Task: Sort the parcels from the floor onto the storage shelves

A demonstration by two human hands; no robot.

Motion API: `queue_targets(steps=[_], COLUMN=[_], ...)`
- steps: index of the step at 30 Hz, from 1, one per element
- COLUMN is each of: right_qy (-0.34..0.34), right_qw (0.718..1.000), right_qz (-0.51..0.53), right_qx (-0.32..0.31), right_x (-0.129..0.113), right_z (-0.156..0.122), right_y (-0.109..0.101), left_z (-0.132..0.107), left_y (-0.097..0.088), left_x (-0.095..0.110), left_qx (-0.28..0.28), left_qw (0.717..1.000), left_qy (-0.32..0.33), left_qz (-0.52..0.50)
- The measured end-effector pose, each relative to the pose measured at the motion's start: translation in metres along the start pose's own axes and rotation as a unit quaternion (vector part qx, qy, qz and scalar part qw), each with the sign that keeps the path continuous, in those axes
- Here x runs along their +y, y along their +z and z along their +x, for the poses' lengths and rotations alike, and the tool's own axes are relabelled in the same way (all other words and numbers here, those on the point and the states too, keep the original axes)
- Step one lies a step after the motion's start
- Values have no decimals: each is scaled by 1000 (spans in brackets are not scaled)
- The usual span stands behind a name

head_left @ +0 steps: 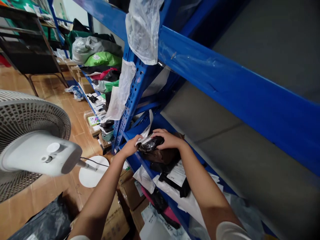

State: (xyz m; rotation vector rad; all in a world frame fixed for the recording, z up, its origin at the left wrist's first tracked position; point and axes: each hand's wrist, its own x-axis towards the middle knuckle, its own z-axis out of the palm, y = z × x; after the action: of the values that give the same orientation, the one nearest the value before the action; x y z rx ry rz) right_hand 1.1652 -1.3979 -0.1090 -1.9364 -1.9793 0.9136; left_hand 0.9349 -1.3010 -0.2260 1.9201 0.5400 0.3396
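My left hand is closed at the left edge of a black plastic package, thumb on top by a strip of white paper. From the right, my right hand curls its fingers over the same package. The package sits on or just above a brown bundle on the blue shelf; I cannot tell whether it is lifted. Nearer to me on the shelf lie a black strap-like item and a white label sheet. The undersides of both hands are hidden.
A blue rack upright and a slanting blue beam frame the shelf. A grey fan stands close on the left. Cardboard boxes and a dark plastic bag lie below. Another shelf holds a green package.
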Motion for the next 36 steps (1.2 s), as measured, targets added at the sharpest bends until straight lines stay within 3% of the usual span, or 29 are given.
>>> queue_targets(steps=[4, 6, 8, 12, 14, 17, 19, 21, 23, 26, 29, 34, 36], right_qy=[70, 60, 27, -2, -8, -23, -33, -47, -53, -22, 12, 32, 43], right_qw=[994, 991, 991, 982, 981, 980, 961, 941, 943, 975, 987, 991, 989], right_qz=[-51, -58, -82, -184, -170, -43, 62, 139, 147, 30, -46, -101, -123], right_qx=[-70, -108, -97, 32, 89, 195, 269, 305, 295, 217, 151, 81, 64], right_x=[-2, -4, -10, -26, -31, -31, -26, -19, -14, -11, -9, 0, 0], right_z=[6, 15, 23, 15, 1, -24, -31, -26, -9, 25, 50, 42, 32], right_y=[-3, -5, -2, 5, 0, -20, -36, -45, -43, -27, -12, -16, -17], left_z=[1, 1, 2, 3, 2, -2, -6, -11, -14, -17, -18, -28, -33], left_y=[7, 11, 13, 16, 17, 20, 23, 26, 30, 37, 44, 49, 46], left_x=[-7, -9, -12, -18, -18, -7, 5, 17, 24, 24, 17, 8, 4], left_qx=[28, 51, 67, 73, 79, 76, 54, 35, 33, 40, 49, 144, 149], left_qw=[999, 999, 998, 996, 995, 997, 997, 992, 989, 986, 987, 987, 985], left_qy=[-3, -3, 1, 2, -9, 4, 61, 117, 143, 163, 156, -5, -37], left_qz=[26, 15, -2, -45, -58, -30, -15, -11, -8, -11, -5, 73, 74])
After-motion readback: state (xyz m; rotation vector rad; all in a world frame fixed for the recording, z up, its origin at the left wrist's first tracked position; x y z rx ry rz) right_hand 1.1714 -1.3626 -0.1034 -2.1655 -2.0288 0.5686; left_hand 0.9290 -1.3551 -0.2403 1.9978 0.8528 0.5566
